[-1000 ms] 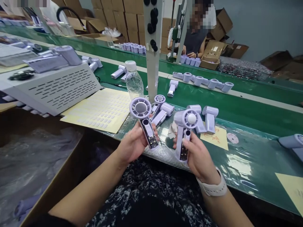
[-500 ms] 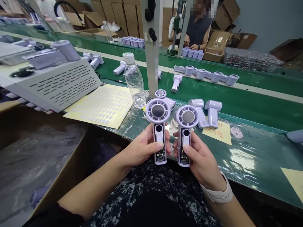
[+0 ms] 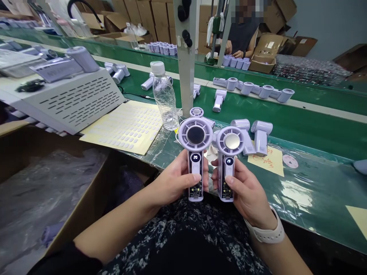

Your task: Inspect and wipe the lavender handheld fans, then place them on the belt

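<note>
My left hand grips the handle of a lilac hand-held fan, held upright with the thumb on its front. My right hand grips a second lilac fan the same way, side by side with the first. Both fans have clear handles showing a circuit board, and each small round display is lit and reads 20. A white watch is on my right wrist. The two fans are held over my lap, just in front of the green bench edge.
More lilac fans lie on the green bench behind my hands and along the conveyor. A clear water bottle, a yellow sticker sheet and a grey vented machine are to the left. A person works across the conveyor.
I brought the two fans together and upright in front of me. Their displays have lit up and show 20; both fan hubs now look blurred, as if spinning.
</note>
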The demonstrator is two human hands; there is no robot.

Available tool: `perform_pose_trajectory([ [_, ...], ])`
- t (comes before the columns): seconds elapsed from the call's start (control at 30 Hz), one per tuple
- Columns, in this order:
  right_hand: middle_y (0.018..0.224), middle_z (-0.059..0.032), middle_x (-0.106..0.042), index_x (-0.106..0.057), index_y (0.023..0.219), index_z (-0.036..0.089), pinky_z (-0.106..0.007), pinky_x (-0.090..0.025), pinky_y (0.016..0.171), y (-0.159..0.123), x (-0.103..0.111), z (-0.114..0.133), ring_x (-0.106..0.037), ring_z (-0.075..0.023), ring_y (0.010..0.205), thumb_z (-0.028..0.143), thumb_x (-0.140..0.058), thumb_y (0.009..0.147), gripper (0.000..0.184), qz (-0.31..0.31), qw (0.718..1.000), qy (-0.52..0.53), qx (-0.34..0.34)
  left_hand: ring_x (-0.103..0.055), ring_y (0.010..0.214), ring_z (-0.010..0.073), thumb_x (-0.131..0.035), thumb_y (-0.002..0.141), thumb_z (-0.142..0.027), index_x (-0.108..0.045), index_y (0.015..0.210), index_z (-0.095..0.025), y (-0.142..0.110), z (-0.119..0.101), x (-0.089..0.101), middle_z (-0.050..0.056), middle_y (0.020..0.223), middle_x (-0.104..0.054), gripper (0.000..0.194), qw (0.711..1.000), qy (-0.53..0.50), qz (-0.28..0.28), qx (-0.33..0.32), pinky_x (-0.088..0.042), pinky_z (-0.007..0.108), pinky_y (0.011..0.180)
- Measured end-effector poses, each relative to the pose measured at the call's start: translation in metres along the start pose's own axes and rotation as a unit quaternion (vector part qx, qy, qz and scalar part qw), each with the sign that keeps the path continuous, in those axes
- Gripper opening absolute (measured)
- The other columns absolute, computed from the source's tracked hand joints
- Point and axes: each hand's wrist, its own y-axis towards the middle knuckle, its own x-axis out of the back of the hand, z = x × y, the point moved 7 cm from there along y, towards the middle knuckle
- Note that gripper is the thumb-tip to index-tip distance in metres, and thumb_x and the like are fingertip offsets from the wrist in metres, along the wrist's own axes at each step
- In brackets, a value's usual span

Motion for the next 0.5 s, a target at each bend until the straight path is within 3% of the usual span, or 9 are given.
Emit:
perform_pose_trajectory([
  [0.23,0.088,-0.0043,-0.068,-0.067,0.112,0.02,-0.027,-0.054,0.063,0.003,0.01,-0.016,-0.061,-0.0164,0.068,0.04,-0.07,0.097,0.025,-0.041,0.999,0.006,-0.015,-0.063,0.067,0.0135,-0.074,0.081,-0.029,-0.054,0.114,-0.02,0.007,0.012,0.019,-0.001,0.092,-0.06,0.04,0.995,-0.041,-0.091,0.02,-0.057,0.031,0.063],
  [0.37,0.096,-0.0059,-0.069,-0.065,0.115,0.02,-0.028,-0.054,0.061,0.001,0.003,-0.015,-0.063,-0.0168,0.068,0.042,-0.068,0.098,0.028,-0.009,1.0,0.012,-0.012,-0.063,0.065,0.0142,-0.075,0.083,-0.036,-0.055,0.11,-0.021,0.006,0.007,0.014,-0.001,0.089,-0.059,0.037,0.999,-0.012,-0.038,-0.003,-0.056,0.031,0.059],
  [0.5,0.095,-0.0053,-0.068,-0.063,0.116,0.022,-0.03,-0.054,0.062,0.003,0.005,-0.007,-0.061,-0.0171,0.067,0.043,-0.069,0.097,0.029,-0.041,0.999,-0.033,0.01,-0.062,0.065,0.0132,-0.074,0.086,-0.038,-0.054,0.102,-0.02,0.007,0.005,0.018,0.001,0.088,-0.059,0.032,0.998,0.042,-0.05,-0.013,-0.053,0.028,0.06],
])
